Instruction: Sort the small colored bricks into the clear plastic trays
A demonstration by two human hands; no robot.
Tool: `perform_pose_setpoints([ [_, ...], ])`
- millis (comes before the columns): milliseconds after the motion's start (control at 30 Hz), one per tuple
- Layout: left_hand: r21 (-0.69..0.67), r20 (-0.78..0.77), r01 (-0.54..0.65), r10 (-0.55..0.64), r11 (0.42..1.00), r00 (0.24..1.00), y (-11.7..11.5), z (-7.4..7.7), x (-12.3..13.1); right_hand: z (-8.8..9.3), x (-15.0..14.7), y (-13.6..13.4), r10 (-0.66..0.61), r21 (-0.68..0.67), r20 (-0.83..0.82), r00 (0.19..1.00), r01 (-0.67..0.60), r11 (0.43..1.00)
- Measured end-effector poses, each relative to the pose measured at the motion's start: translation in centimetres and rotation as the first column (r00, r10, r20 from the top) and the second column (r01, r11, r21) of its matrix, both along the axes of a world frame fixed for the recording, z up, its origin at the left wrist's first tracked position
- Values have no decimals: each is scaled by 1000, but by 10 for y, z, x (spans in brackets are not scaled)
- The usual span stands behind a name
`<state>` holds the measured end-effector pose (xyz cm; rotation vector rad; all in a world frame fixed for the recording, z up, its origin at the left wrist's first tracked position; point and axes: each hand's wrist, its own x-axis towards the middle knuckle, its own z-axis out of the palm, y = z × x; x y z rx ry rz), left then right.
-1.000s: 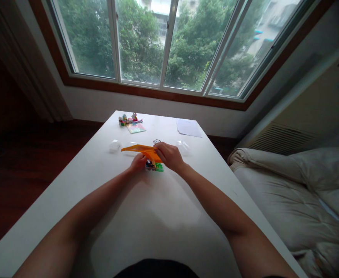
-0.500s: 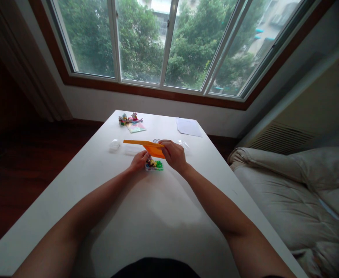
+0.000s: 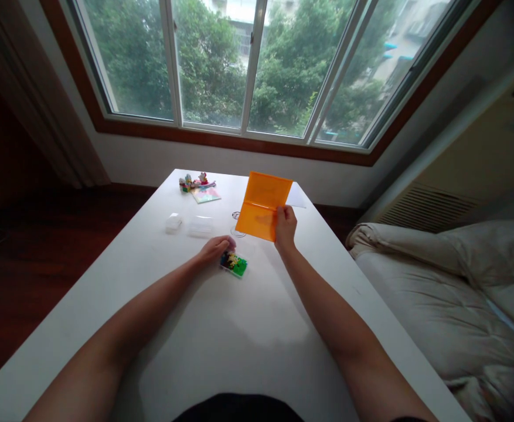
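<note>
My right hand grips the lower right edge of an orange see-through plastic case, a flat piece with a crease across its middle. It is held up above the table with its broad face turned towards me. My left hand is closed at the upper left edge of a small clear box at the middle of the table. Small toy bricks, green, yellow and dark, lie in the box. My left fingertips are partly hidden.
Two clear plastic boxes stand left of centre on the white table. Small toy figures and a coloured booklet lie at the far left. White paper shows behind the case. A covered sofa stands on the right.
My right hand has raised the orange case and tipped it from edge-on to facing me, moving it right and away from the brick box. The brick box has turned and come slightly nearer.
</note>
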<state>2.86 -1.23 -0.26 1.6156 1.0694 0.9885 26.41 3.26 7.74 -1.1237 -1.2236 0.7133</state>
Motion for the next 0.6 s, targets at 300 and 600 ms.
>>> perform_pose_setpoints([
  [300, -144, 216, 41, -9, 989, 976, -1, 3, 3, -34, 0, 20, 94, -36, -293, 951, -109, 993],
  [600, -342, 469, -82, 245, 936, 849, 20, 0, -4, -64, -19, 26, 272, -197, -250, 929, -324, 925],
])
